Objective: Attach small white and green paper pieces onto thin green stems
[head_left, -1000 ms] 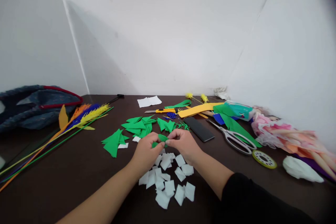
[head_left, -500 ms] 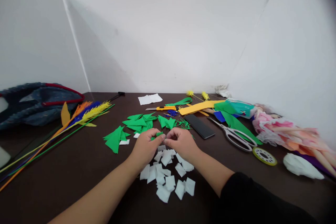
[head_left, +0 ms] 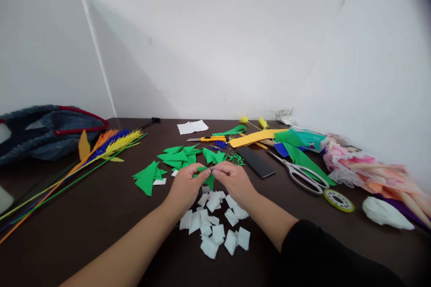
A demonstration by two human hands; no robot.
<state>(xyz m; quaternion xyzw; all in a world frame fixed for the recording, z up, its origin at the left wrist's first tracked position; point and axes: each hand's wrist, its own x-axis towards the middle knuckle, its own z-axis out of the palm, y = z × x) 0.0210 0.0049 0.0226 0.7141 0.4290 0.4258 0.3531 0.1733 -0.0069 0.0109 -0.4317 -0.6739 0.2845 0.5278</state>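
Green felt, a small folded leaf-shaped piece [head_left: 208, 176], now pinched between my left hand [head_left: 186, 187] and right hand [head_left: 232, 180], opened out since half a second ago. Held above the white paper squares [head_left: 215, 226], mid-surface toward the near edge.

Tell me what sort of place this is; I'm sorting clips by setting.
Most likely a home craft table set against plain white walls. Both hands, left hand and right hand, pinch a green paper piece above white paper squares, with scissors and a yellow utility knife lying nearby.
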